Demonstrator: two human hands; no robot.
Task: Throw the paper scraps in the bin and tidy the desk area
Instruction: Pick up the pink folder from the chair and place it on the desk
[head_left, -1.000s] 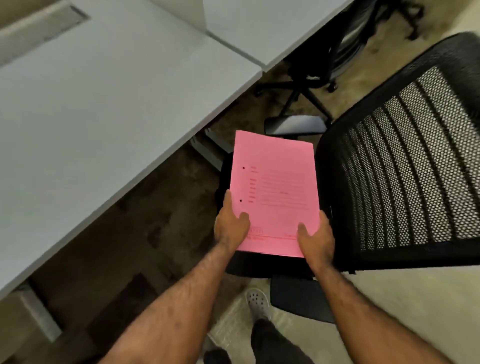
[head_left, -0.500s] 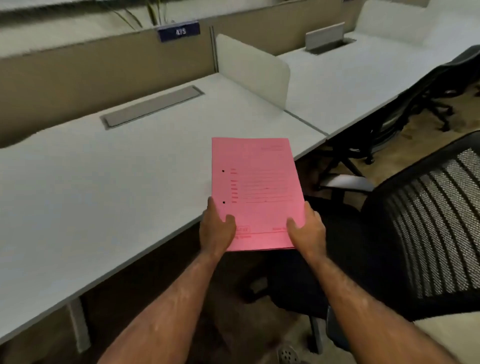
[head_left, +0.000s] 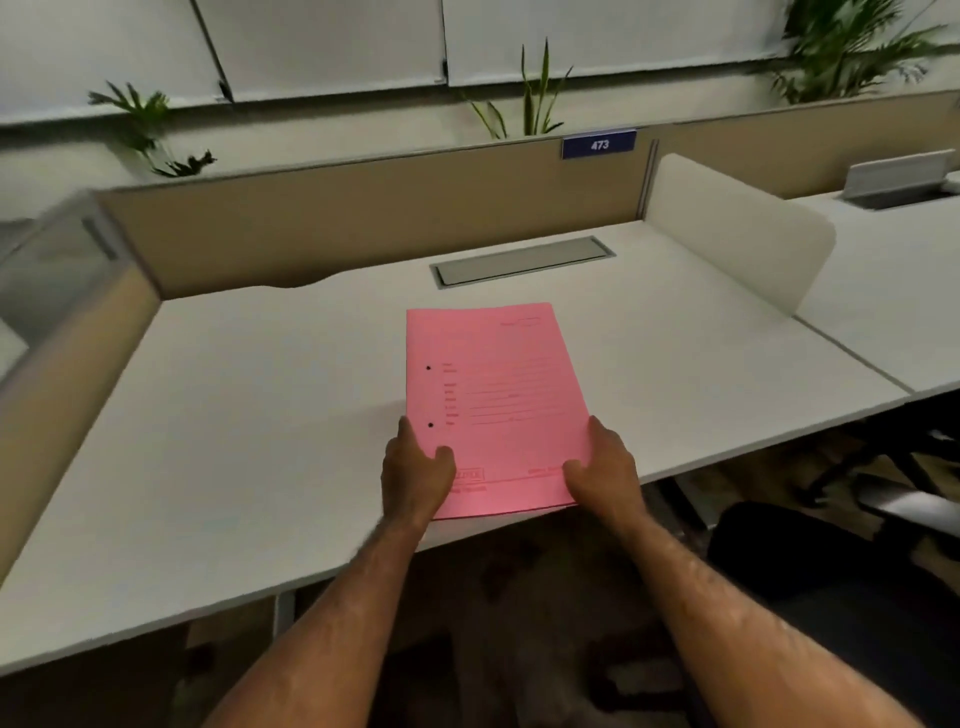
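A pink file folder (head_left: 493, 395) with printed lines and two punch holes is held flat over the white desk (head_left: 249, 415), its near edge jutting past the desk's front edge. My left hand (head_left: 415, 475) grips its near left corner, thumb on top. My right hand (head_left: 605, 467) grips the near right corner the same way. Whether the folder touches the desktop I cannot tell. No paper scraps or bin are in view.
A grey cable hatch (head_left: 522, 260) sits at the back of the desk. A tan partition (head_left: 363, 213) with a blue sign "473" (head_left: 598, 144) stands behind. A white divider (head_left: 737, 228) bounds the right side. A black chair (head_left: 810, 561) is at lower right.
The folder was carried from above the chair up and over the desk, still held in both hands. The view rose from the floor to the desk and partition.
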